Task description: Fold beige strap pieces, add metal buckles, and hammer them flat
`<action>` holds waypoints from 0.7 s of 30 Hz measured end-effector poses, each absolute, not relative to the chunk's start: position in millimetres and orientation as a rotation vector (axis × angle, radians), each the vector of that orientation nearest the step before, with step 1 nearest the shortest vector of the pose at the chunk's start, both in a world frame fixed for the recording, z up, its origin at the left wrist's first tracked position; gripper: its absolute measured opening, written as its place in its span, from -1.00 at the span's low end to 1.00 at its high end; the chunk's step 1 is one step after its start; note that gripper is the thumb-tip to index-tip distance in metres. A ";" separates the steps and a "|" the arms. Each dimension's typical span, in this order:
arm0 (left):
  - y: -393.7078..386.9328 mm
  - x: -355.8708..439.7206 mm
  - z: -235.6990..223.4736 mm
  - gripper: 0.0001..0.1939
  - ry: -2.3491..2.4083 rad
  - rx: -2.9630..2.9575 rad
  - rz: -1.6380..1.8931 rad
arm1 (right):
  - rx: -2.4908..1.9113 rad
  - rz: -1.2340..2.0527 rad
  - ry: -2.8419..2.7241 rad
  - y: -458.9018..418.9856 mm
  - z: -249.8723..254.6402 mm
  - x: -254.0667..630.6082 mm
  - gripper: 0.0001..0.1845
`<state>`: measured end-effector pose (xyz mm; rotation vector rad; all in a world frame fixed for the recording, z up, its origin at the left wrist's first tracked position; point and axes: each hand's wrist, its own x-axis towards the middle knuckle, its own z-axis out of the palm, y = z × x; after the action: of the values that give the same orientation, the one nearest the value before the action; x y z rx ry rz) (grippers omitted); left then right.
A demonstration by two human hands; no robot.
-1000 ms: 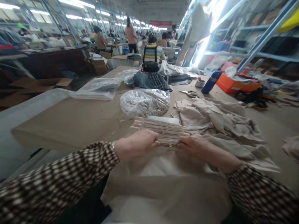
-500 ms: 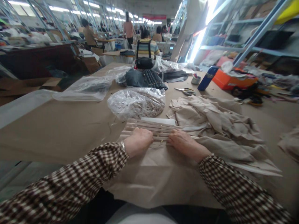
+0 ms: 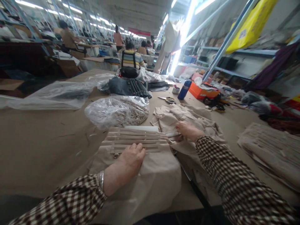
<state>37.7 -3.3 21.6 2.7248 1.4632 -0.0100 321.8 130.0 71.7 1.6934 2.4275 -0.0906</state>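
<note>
A folded beige garment (image 3: 140, 175) lies on the table in front of me, with several beige fabric straps (image 3: 138, 140) laid side by side across its top. My left hand (image 3: 132, 156) rests flat on the nearest strap, fingers together and pressing down. My right hand (image 3: 187, 130) is further right, at the edge of a crumpled pile of beige garments (image 3: 187, 117), its fingers closed on a strap end or piece of cloth there. Both sleeves are brown-and-white checked.
A clear bag of small beige pieces (image 3: 117, 111) sits behind the straps. Scissors (image 3: 167, 99), a blue bottle (image 3: 184, 89) and an orange box (image 3: 202, 92) stand further back. A stack of beige pieces (image 3: 269, 153) lies at the right. Other people work in the background.
My right hand left the straps and reached right to the garment pile. My left hand slid down to the nearest strap. The view swung to the right.
</note>
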 end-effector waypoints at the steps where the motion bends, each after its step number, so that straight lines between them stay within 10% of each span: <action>1: -2.9 37.9 21.8 -0.64 1.471 2.723 -0.010 | 1.688 -0.105 2.395 132.1 70.1 328.1 -0.81; 10: -5.9 36.3 16.8 -0.57 1.494 2.752 0.007 | 1.716 -0.005 2.443 115.7 55.5 330.2 -0.81; 21: -0.4 32.4 36.7 -0.69 1.386 2.650 0.020 | 2.131 0.676 3.255 90.5 177.9 407.2 -0.79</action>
<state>32.4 -0.4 36.7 2.6500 1.3856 0.0202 407.2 90.5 177.9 2.1308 3.2547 0.6756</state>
